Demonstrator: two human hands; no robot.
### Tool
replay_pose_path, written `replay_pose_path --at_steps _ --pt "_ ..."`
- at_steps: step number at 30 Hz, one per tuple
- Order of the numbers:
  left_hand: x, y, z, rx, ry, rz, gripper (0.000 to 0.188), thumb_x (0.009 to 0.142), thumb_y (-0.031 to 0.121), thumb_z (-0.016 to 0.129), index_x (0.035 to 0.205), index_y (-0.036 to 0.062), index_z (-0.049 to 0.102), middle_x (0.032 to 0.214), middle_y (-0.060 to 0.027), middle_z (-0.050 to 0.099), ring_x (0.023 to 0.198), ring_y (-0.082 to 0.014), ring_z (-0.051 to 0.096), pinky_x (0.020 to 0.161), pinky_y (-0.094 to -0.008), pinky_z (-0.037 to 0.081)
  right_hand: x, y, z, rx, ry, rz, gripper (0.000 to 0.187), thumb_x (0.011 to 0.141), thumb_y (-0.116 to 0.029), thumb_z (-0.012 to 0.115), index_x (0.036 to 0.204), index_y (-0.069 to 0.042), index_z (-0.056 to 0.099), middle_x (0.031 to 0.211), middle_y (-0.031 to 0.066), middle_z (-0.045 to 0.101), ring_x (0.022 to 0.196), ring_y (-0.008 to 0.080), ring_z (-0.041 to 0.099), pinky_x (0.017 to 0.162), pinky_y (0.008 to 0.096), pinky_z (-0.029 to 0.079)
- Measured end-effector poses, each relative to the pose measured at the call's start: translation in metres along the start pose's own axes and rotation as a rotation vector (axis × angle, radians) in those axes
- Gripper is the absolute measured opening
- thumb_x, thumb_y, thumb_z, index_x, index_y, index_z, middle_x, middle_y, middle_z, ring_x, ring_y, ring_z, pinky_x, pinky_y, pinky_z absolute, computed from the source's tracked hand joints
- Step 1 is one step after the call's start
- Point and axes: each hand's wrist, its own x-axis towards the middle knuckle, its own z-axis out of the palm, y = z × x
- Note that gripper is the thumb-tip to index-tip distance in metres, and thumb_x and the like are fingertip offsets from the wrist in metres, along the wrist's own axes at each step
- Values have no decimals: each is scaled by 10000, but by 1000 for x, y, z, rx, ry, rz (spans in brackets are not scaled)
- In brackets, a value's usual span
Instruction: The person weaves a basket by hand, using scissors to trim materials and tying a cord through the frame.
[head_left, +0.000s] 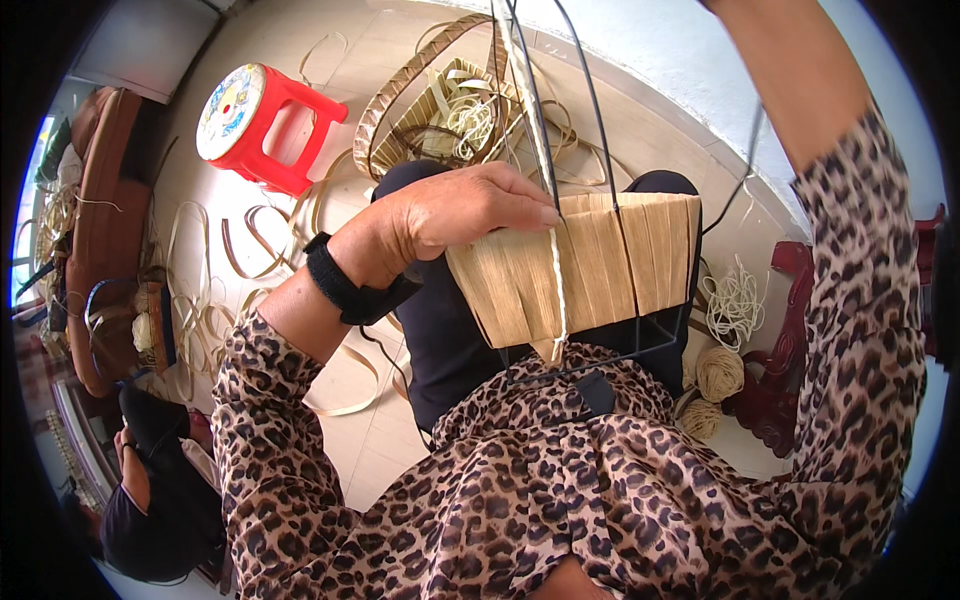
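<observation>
On my lap sits a black wire frame [640, 352], partly wrapped in flat, pale tan strips [595, 262] that form a panel. A twisted cream cord [558, 285] runs down the front of the panel, and a cream length also rises beside the upright wires. My left hand [480, 208] is closed at the panel's top edge, its fingertips pinching at the cord. Part of that grip is hidden behind the fingers. My right forearm [790, 80] reaches up to the upper right, and its hand lies beyond the picture's edge.
Ahead stands a strip-woven basket [440, 115] holding pale cords. A red stool [285, 130] is at the left, with loose strips [255, 235] curling over the floor. Cord balls [718, 375] lie right, by dark red carved furniture [785, 350]. Another person [160, 500] sits lower left.
</observation>
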Motion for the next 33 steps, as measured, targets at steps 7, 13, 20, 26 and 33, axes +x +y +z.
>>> replay_pose_path --at_steps 7,13,20,26,33 --pt "2 0 -9 334 -70 197 242 845 143 572 998 -37 627 1027 -142 606 955 -229 583 848 -268 447 -49 -48 -19 28 -487 358 271 707 -10 453 934 103 551 654 216 589 559 292 577 545 355 476" --pt "2 7 -9 -542 -40 -532 247 839 116 601 1043 -24 605 933 -87 617 861 -150 603 767 -244 481 -169 -132 -64 551 -437 750 237 880 -243 523 719 -70 551 636 -4 549 554 75 533 504 195 446" --pt "2 -54 -31 -23 -302 466 391 781 -43 621 1157 39 553 1104 -128 596 1027 -208 577 880 -306 466 -253 -218 -41 721 -397 892 190 847 -49 504 998 58 550 973 167 584 863 264 599 759 317 481" --pt "4 -56 -32 -333 -289 198 307 799 18 625 1103 21 579 1089 -121 605 1012 -203 583 864 -296 468 -254 -222 -25 816 -389 960 338 859 -87 502 1137 98 453 1077 219 520 964 331 548 858 356 432" --pt "5 -37 -19 -502 -89 18 220 822 182 624 925 -12 624 865 -70 636 790 -164 612 732 -263 490 -248 -218 -17 752 -486 838 268 855 -107 519 1056 70 497 966 234 547 886 365 548 775 385 447"
